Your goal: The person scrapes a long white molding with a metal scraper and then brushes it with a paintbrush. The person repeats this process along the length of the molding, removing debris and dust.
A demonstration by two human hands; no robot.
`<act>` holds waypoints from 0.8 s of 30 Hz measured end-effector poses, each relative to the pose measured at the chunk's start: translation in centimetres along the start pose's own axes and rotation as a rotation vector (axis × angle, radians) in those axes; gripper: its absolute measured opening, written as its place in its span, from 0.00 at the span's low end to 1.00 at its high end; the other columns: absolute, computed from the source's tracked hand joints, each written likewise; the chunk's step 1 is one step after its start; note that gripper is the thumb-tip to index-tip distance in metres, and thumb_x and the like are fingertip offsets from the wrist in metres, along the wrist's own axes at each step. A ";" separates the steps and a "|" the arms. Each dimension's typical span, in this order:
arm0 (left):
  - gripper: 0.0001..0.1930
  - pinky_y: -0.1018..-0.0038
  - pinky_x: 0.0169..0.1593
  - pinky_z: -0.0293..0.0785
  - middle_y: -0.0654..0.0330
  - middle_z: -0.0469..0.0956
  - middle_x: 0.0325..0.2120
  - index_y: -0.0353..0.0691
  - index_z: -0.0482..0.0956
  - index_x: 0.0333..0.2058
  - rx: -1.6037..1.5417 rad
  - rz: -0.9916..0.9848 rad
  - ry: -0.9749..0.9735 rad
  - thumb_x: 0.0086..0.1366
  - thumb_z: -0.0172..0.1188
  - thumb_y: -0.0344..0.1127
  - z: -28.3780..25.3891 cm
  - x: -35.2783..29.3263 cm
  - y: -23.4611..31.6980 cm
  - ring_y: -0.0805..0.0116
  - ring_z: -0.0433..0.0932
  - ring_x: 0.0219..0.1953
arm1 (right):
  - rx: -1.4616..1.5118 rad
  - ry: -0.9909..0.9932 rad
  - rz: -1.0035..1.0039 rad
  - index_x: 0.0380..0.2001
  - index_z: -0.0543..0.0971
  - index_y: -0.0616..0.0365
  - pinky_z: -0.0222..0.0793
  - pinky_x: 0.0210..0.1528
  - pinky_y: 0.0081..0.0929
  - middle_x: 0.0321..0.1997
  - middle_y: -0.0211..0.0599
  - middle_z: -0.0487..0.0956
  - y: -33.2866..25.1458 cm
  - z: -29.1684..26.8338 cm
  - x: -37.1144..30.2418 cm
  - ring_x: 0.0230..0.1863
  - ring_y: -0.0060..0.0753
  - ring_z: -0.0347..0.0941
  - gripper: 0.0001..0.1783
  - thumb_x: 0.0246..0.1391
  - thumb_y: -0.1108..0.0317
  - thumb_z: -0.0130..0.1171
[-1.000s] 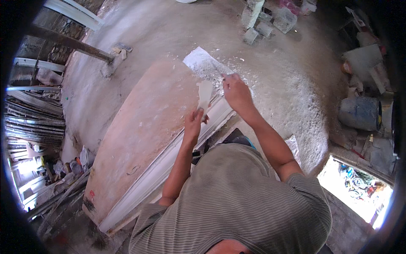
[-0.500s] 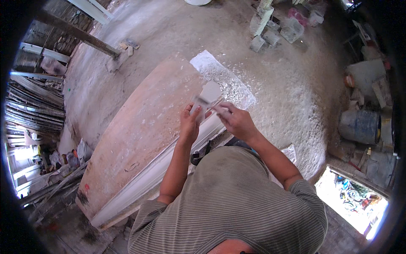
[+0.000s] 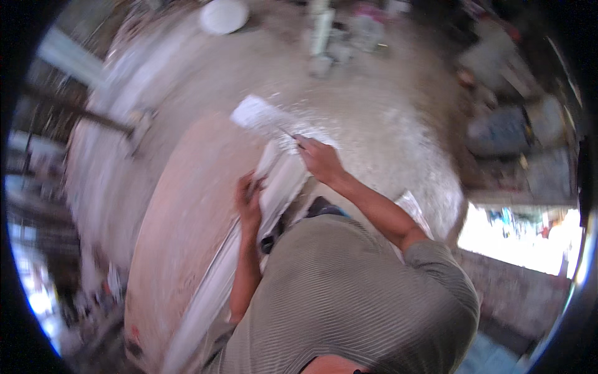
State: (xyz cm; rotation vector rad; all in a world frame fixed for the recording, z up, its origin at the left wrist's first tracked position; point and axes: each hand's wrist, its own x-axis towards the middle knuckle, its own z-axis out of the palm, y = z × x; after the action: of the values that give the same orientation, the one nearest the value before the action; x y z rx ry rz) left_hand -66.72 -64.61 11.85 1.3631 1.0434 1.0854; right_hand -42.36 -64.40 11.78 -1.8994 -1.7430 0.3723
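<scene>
My right hand (image 3: 321, 160) is closed round a slim spatula-like tool (image 3: 285, 132). Its thin shaft points up and left over a white sheet (image 3: 252, 113) strewn with white crumbs. Fingers bent, my left hand (image 3: 249, 196) is beside a long white moulding (image 3: 277, 176). Blur hides what its fingers hold. That moulding runs along the right edge of a large pinkish-brown board (image 3: 187, 193) with a curved outer side.
White powder (image 3: 417, 162) covers the floor at right. A round white lid or basin (image 3: 224, 17) lies at the far side. A blue-grey drum (image 3: 498, 131) and clutter line the right side. A post (image 3: 103, 119) stands at left.
My hands have moved apart; before, they were together over the board with a flat pale piece in the left. The right hand now reaches its tool toward the sheet. The view has turned.
</scene>
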 end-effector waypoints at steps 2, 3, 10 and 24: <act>0.16 0.69 0.58 0.71 0.56 0.74 0.51 0.34 0.75 0.50 0.149 0.047 -0.035 0.64 0.52 0.16 -0.5 -0.3 -0.7 0.65 0.76 0.52 | 0.162 0.063 0.036 0.57 0.75 0.48 0.78 0.42 0.42 0.46 0.43 0.82 0.4 -1.8 -0.6 0.42 0.46 0.80 0.21 0.61 0.63 0.56; 0.14 0.69 0.58 0.71 0.54 0.75 0.51 0.35 0.77 0.47 0.201 0.052 -0.043 0.64 0.53 0.17 -0.9 -0.3 -1.5 0.65 0.76 0.52 | 0.222 0.066 -0.021 0.57 0.75 0.48 0.77 0.43 0.43 0.45 0.42 0.82 -0.7 -3.0 -1.3 0.42 0.48 0.80 0.20 0.61 0.62 0.55; 0.03 0.58 0.55 0.73 0.46 0.79 0.44 0.35 0.72 0.36 0.145 0.457 -0.150 0.67 0.58 0.23 1.3 -3.7 -2.3 0.48 0.75 0.53 | 0.012 -0.077 0.274 0.52 0.76 0.53 0.73 0.38 0.48 0.32 0.47 0.81 -0.7 -7.6 -12.8 0.33 0.51 0.79 0.17 0.62 0.61 0.54; 0.23 0.57 0.60 0.67 0.53 0.72 0.55 0.45 0.76 0.46 0.342 0.802 -1.343 0.51 0.66 0.18 17.6 -17.1 5.3 0.49 0.70 0.58 | 1.230 0.809 1.069 0.39 0.80 0.57 0.54 0.13 0.19 0.21 0.26 0.72 -1.6 -9.6 -41.7 0.15 0.16 0.63 0.17 0.55 0.55 0.67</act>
State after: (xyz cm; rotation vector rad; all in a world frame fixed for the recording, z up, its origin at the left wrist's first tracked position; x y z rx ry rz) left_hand -52.94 -85.28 15.55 2.3203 -0.3804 0.2437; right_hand -43.95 -107.15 14.34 -1.4205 0.2147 0.6791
